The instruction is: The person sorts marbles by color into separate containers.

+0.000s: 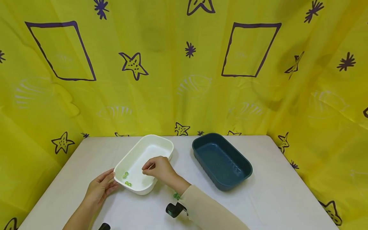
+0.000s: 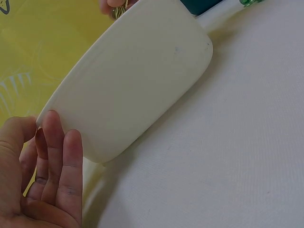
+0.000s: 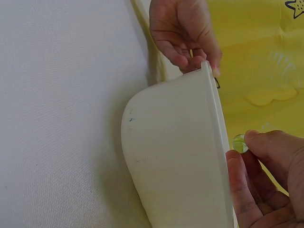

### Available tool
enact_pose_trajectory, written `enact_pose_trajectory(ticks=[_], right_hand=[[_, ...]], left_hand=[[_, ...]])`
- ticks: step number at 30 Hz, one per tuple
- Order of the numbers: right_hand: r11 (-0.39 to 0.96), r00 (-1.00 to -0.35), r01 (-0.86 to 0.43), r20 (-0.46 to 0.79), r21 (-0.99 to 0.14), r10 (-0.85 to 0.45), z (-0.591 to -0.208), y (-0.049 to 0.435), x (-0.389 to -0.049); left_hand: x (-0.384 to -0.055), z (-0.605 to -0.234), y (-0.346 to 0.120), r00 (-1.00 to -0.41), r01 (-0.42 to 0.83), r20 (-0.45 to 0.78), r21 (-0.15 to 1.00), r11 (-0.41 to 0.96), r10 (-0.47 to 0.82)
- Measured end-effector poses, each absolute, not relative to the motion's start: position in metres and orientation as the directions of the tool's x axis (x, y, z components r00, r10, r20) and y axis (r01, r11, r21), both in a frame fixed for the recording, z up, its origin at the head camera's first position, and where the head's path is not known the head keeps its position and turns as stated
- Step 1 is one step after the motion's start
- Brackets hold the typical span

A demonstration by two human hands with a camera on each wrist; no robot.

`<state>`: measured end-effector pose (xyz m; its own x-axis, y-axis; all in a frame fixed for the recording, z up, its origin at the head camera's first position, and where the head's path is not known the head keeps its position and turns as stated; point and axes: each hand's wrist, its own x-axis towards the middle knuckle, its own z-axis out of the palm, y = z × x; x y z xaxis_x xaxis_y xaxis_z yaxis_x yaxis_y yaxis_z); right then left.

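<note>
One yellow curtain (image 1: 161, 95), upper frame. One table (image 1: 279, 198), lower frame. One white tray (image 1: 152, 150), lower half, left of centre; one dark teal tray (image 1: 218, 159), right of centre. Left hand (image 1: 100, 189), lower left: pinches the white tray's rim. Right hand (image 1: 161, 169), lower centre, over that tray: pinches one clear marble (image 3: 240, 144). Four green marbles (image 1: 126, 173), lower left inside the white tray.

White table (image 1: 276, 198) carries 2 tubs (image 1: 217, 161), green marbles (image 1: 176, 196).
</note>
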<state>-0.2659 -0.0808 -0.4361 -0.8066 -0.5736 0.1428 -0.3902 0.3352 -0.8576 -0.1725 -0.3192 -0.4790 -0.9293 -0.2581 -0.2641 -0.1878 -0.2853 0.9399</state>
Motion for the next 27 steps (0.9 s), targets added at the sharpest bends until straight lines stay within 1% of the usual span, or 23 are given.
enact_pose_trajectory(ticks=[15,18,23,27], right_hand=[[0.347,-0.801,-0.397,0.137,-0.850,-0.582,-0.434,-0.081,-0.264],[0.343,-0.804,-0.380,0.123,-0.859,-0.582,-0.432,-0.077,-0.264],[0.323,-0.801,-0.384,0.138,-0.865,-0.583,-0.427,-0.066,-0.266],[0.343,-0.811,-0.392,0.145,-0.854,-0.567,-0.424,-0.053,-0.268]], left_hand=[[-0.173,-0.478,-0.319,-0.927,-0.195,-0.272,0.938,-0.287,-0.258],[-0.172,-0.479,-0.319,-0.928,-0.190,-0.269,0.937,-0.294,-0.258],[-0.173,-0.479,-0.320,-0.926,-0.191,-0.273,0.935,-0.298,-0.260],[-0.173,-0.479,-0.320,-0.927,-0.189,-0.270,0.936,-0.298,-0.259]])
